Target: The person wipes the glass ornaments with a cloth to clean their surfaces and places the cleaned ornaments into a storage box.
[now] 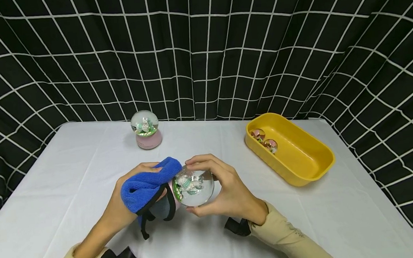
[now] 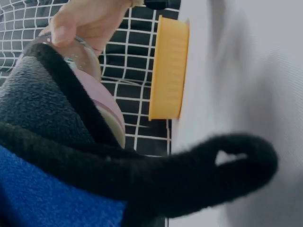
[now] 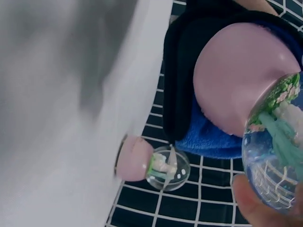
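A snow globe (image 1: 195, 187) with a pink base (image 3: 241, 78) is held on its side between both hands, above the table. My right hand (image 1: 228, 187) grips the glass ball, thumb below and fingers over the top. My left hand (image 1: 119, 199) holds a folded blue cloth (image 1: 144, 189) with black edging and a grey side, and the cloth lies against the pink base. The left fingers are mostly hidden by the cloth. A black loop of the edging (image 2: 241, 165) hangs down. Inside the ball are a white and teal figure and green foliage.
A second snow globe (image 1: 145, 127) on a pink base (image 1: 149, 140) stands upright at the back left of the white table (image 1: 69, 174). A yellow tub (image 1: 301, 154) at the right holds two small clear balls (image 1: 270, 145). Black gridded curtain (image 1: 201, 57) surrounds the table's back and sides.
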### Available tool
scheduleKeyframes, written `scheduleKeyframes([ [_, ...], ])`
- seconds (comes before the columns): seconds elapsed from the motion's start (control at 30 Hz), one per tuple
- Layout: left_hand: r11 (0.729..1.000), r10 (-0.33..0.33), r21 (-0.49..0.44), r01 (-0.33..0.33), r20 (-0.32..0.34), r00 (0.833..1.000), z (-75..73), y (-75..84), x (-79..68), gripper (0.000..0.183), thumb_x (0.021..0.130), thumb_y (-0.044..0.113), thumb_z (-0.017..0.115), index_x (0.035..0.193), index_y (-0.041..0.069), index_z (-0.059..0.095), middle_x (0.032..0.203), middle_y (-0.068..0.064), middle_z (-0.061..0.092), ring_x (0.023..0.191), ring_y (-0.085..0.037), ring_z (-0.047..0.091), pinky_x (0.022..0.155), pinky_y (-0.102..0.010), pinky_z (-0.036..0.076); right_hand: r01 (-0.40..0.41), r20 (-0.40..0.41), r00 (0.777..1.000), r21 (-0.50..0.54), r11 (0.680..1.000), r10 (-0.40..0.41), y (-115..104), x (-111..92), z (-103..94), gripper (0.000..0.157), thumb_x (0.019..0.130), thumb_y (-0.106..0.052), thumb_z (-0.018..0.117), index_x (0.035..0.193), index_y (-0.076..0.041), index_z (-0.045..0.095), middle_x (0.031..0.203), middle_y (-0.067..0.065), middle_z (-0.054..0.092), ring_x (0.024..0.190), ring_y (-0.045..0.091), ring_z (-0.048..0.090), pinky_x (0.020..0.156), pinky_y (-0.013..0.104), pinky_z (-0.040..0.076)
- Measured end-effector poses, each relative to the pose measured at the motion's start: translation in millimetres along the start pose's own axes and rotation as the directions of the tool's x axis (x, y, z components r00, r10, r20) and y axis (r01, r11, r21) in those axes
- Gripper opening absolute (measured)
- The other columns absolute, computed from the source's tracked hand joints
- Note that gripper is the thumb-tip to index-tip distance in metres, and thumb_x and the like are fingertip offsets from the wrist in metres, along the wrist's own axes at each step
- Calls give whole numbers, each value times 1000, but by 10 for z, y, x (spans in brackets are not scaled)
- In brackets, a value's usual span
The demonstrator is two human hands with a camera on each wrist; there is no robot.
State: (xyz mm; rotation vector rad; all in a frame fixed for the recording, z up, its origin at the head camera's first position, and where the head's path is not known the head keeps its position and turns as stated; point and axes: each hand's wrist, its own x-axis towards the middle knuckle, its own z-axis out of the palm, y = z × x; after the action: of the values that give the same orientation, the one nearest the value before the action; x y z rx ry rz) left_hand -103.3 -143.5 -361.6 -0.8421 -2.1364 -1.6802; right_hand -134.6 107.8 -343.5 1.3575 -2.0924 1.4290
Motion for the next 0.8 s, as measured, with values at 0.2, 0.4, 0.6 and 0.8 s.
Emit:
scheduleKeyframes([
  [0.2, 1000, -16, 27, 13, 117, 993, -60, -9, 17, 66, 72, -13, 79, 131, 4, 56, 136, 13, 56, 126, -2, 54, 103, -15, 45, 53, 54, 997, 32, 998, -55, 1, 3, -17, 74, 57, -6, 93, 123, -4, 58, 129, 13, 59, 121, 24, 58, 96, 32, 55],
  [0.4, 993, -32, -106, 54, 204, 979, -120, -61, 27, 61, 80, -13, 69, 136, 9, 58, 132, 5, 62, 120, -7, 57, 104, -19, 42, 102, 103, 989, 87, 991, -111, -26, 24, -83, 75, 57, -5, 93, 123, -2, 58, 129, 17, 61, 121, 25, 59, 100, 33, 53],
  [0.6, 992, -94, -69, 103, 116, 989, -100, -80, 8, 49, 87, -10, 64, 128, 17, 63, 122, 10, 65, 112, -5, 59, 99, -17, 44, 99, 114, 988, 72, 992, -107, 7, 38, -194, 76, 56, -8, 95, 124, -3, 60, 129, 16, 62, 122, 24, 59, 104, 34, 50],
  [0.8, 999, -36, 12, 35, 84, 996, -98, -87, 50, 52, 85, -12, 67, 133, 7, 62, 131, 10, 65, 122, -5, 58, 105, -18, 42, 9, 78, 997, -13, 1000, -8, 25, 43, -379, 79, 55, -11, 95, 127, -6, 62, 131, 13, 63, 121, 21, 60, 99, 32, 53],
])
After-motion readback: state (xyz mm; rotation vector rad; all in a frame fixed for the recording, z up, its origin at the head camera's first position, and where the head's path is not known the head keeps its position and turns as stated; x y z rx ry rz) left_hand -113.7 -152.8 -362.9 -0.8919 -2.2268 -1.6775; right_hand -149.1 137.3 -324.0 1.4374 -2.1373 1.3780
